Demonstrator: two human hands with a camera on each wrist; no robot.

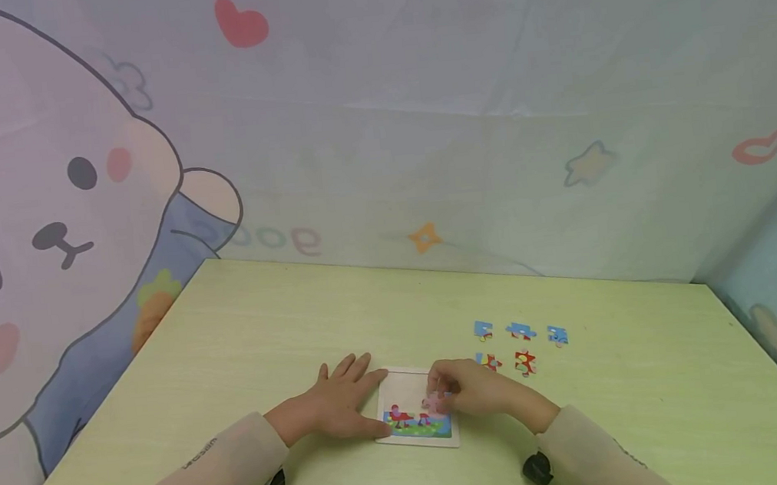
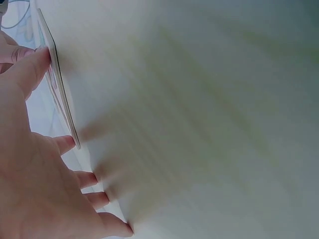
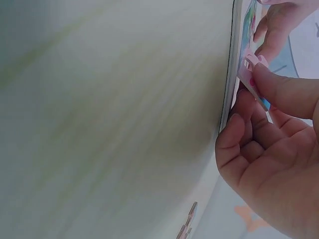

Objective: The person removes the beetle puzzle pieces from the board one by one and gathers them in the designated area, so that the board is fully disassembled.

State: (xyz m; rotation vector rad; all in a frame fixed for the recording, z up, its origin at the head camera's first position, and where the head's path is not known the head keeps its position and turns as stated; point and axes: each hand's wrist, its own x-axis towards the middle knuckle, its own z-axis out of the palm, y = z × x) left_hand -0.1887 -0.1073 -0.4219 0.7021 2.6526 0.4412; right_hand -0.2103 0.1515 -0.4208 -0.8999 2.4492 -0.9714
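A square puzzle tray point(image 1: 418, 445) with a pale rim lies on the table, its near part filled with a picture of green grass and red and pink shapes. My left hand point(image 1: 338, 401) is spread flat at the tray's left side, thumb and index finger touching its edge. Between thumb and fingers, my right hand point(image 1: 474, 387) pinches a pink puzzle piece point(image 1: 436, 403) over the tray's right side. In the right wrist view that puzzle piece point(image 3: 255, 82) is tilted, one edge low against the tray point(image 3: 230, 74). The far part of the tray shows bare board.
Several loose puzzle pieces lie beyond my right hand, among them a blue piece point(image 1: 521, 331) and a red piece point(image 1: 525, 363). The pale yellow-green table point(image 1: 283, 305) ends at a printed cloth backdrop point(image 1: 378, 120).
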